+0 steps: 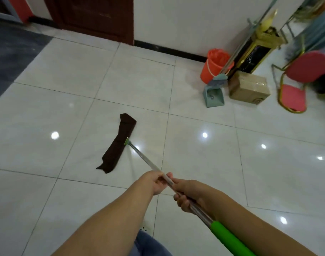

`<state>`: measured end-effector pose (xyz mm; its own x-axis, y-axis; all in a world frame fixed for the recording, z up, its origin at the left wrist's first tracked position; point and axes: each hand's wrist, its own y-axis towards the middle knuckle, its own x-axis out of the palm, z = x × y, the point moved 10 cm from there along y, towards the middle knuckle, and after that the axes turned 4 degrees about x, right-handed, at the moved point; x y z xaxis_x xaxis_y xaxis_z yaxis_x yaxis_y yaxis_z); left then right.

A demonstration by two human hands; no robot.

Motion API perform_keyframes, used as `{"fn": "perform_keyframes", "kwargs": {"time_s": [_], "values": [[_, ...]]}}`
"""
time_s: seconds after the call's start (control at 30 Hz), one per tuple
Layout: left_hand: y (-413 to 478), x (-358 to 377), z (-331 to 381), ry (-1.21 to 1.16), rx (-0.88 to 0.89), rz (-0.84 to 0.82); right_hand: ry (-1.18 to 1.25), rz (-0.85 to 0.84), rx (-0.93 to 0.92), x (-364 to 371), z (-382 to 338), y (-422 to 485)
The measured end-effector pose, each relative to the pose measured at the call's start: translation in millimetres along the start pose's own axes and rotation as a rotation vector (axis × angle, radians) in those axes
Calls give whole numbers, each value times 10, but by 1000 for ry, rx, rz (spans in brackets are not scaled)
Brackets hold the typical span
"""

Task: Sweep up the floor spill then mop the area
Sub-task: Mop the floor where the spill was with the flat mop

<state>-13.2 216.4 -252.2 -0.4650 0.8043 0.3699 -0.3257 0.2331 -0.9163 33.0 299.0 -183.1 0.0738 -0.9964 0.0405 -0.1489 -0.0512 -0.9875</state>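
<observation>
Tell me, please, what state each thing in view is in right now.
Mop head, flat on the floor tiles.
Mop handle, held by both hands.
Left hand, curled round the handle, nearer the head.
Right hand, curled round the handle behind it.
Orange bucket, upright, lined with a bag.
Dustpan, standing, unused.
Cardboard box, closed.

A dark brown flat mop cloth [117, 143] at centre frame against glossy white marbled floor tiles [47, 117] crossed by thin dark grout lines; its silver metal mop pole [147, 159] ends in a bright green grip [230, 237] at lower right. At upper right: an orange plastic bucket [213, 67], a pale teal dustpan [214, 97], a tan cardboard box [248, 88] and a red-cushioned chair with gold frame [293, 97]. A black skirting strip [169, 49] edges the white wall [176, 21]; blue-grey carpet [14, 47] fills the upper left
</observation>
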Motion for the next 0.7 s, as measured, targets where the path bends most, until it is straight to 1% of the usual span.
{"fn": "perform_keyframes", "kwargs": {"time_s": [0.13, 0.27, 0.37, 0.47, 0.57, 0.7], "values": [[-44, 146, -194, 5, -43, -32, 38, 17, 17, -123, 122, -118], [-112, 26, -88, -64, -25, -44, 59, 11, 25, 76, 90, -163], [-216, -166, 63, -116, 2, -38, 6, 13, 18, 334, -7, -210], [-364, -420, 264, -185, 31, -46, -64, -1, 50, 661, -79, -281], [-511, -763, 459, -227, 65, -33, -118, -51, 73, 1052, -117, -304], [-681, -1319, 702, -301, 120, -8, -233, -74, 89, 1607, -113, -191]]}}
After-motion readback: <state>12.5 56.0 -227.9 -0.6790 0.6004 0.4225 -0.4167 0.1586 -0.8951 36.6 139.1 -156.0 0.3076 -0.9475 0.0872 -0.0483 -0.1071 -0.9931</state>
